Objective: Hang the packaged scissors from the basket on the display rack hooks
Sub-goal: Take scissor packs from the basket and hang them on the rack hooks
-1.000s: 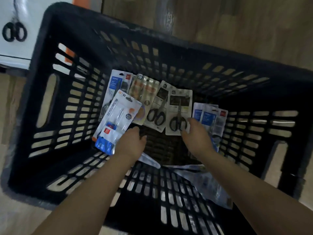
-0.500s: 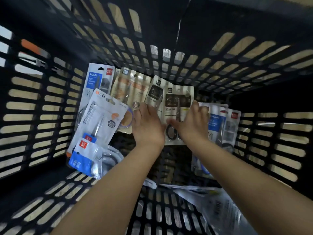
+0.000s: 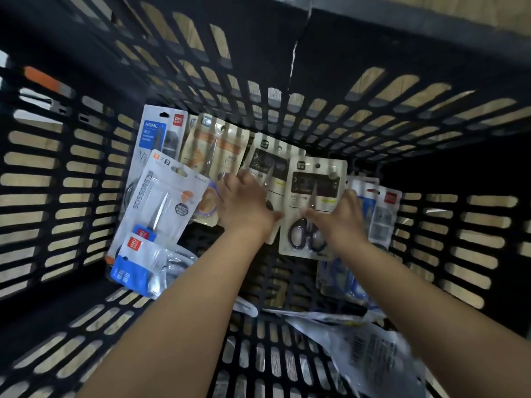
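Both hands inside the black basket (image 3: 86,254): the right hand (image 3: 339,219) pinches the card-backed scissors pack (image 3: 313,196) at its 3 o'clock edge, the left hand (image 3: 244,208) holds the neighbouring pack (image 3: 270,165) — light, stiff, slippery blister cards, probably best taken by their edges.

Two bare forearms reach in from the lower edge of the view, each uncovered from the wrist back to where the picture cuts it off. No sleeve, cuff, watch, bracelet or glove shows on either. The left hand (image 3: 244,205) and the right hand (image 3: 340,218) are bare too, with no rings visible on the fingers that can be seen. Both are seen from the back.
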